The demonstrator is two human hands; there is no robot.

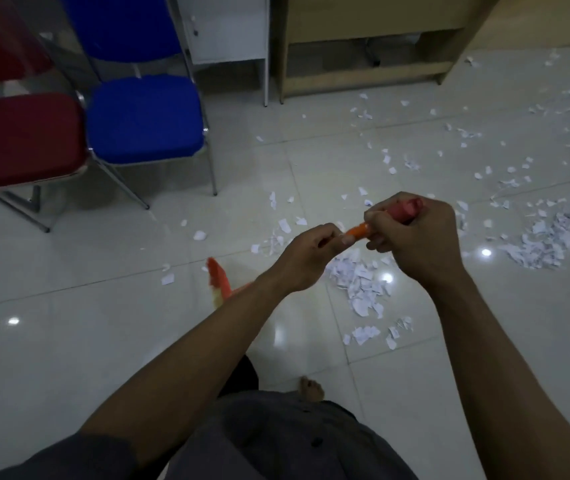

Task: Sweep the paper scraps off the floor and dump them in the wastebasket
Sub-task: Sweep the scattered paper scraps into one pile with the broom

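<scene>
A long orange-red plastic broom handle [358, 231] is held by both hands. The right hand [418, 240] is clenched round its upper end, and the left hand [309, 252] is closed round it just below. The handle passes behind the left forearm. Its blurred orange-red broom head [217, 279] is seen low on the left, near the floor; whether it touches the tiles cannot be told.

The step in hand is judged to be the gathering of the white torn paper scraps [363, 285]. One loose heap lies just beyond the hands, a second heap is seen far to the right, and many single pieces are spread between and behind them. To do it well, the head should probably be brought across to the far side of the scraps and drawn back in short, low strokes. Such light paper may be lifted and scattered by a fast stroke. The pieces near the chair legs would best be pulled out first.

The glossy pale tiled floor [103, 306] reflects the ceiling lamps, so the scraps are expected to slide easily on it. A red padded folding chair [20, 140] and a blue padded folding chair [145, 119] stand side by side on the left. Behind them a white cabinet [228, 29] and a light wooden desk [363, 74] are seen. No wastebasket is visible.
</scene>
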